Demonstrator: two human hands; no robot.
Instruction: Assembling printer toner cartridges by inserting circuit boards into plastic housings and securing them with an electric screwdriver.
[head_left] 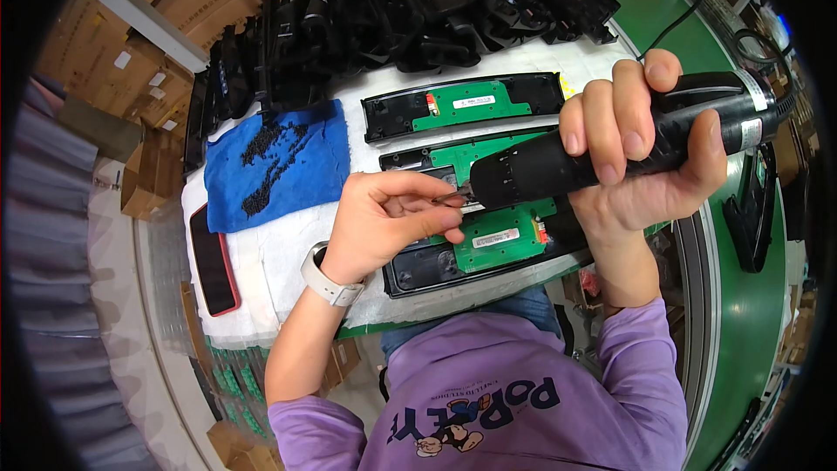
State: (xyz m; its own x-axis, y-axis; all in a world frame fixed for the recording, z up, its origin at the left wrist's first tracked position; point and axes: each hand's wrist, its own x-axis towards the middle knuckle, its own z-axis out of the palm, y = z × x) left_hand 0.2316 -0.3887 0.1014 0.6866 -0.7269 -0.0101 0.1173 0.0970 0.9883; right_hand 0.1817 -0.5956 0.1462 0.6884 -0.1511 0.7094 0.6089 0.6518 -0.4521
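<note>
A black electric screwdriver lies nearly level above the work, its nose toward the left. Wrapped around its body is my right hand. At the nose, my left hand pinches a thin dark metal piece that looks like the screwdriver bit. Below them are black panels with green circuit boards: a far panel, a middle panel partly hidden by hands and tool, and a near panel. Small dark screws are scattered on a blue cloth at the left.
A phone with a red edge lies by the table's left side. Many black plastic housings are heaped along the back. To the right runs a green surface bearing a black part. Cardboard boxes stand beyond at far left.
</note>
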